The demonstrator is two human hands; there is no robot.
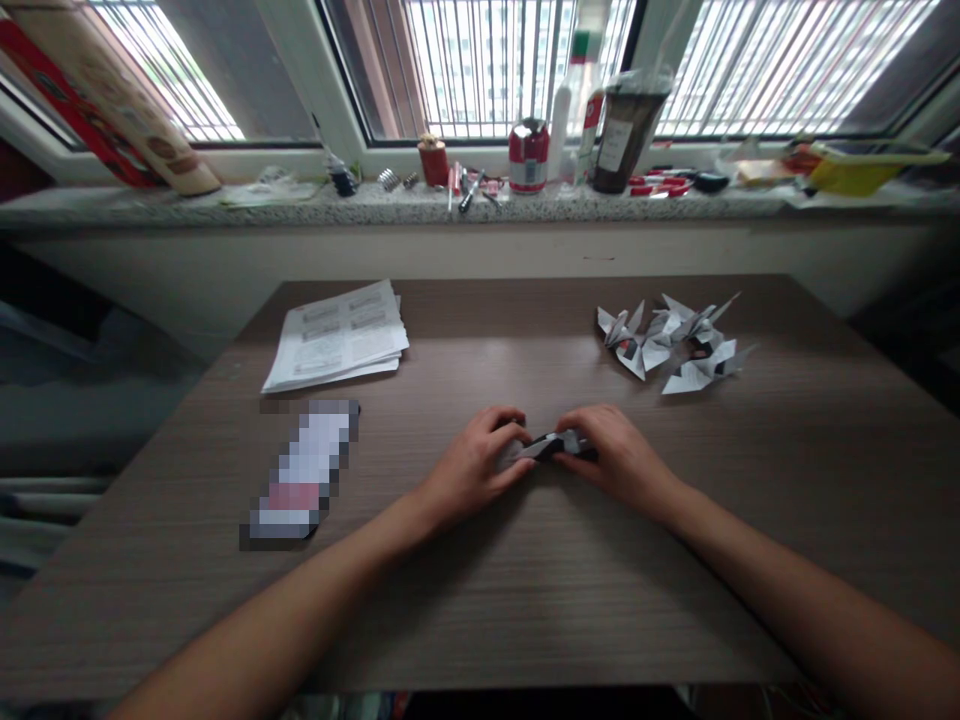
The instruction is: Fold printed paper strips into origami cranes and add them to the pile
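In the head view, the left hand (484,450) and the right hand (607,450) are holding a small folded paper (551,446) between them, fingers and thumbs pinching its two ends. It is sitting low over the middle of the counter (480,600), directly in front of the person. The paper is showing a narrow, creased strip, pale grey-white with a black patch running across its centre. It seems to be tapering toward the left hand, though the fingers are covering much of it.

Toward the right rear of the counter, several paper figures (655,352) are lying clustered together, showing sharp points, white faces, dark patches and small touches of orange-red. At the left rear, a stack of printed sheets (337,335) is resting slightly fanned; its top page is carrying blocks of grey print too small to read. Nearer the person, a phone (307,470) is lying with its screen pixelated, hiding any writing.

On the windowsill (300,212), a red and silver can (528,160) is standing, its brand staying unreadable. Beside it, a dark-filled cup (634,130) is bearing a white label (615,142) with illegible text.
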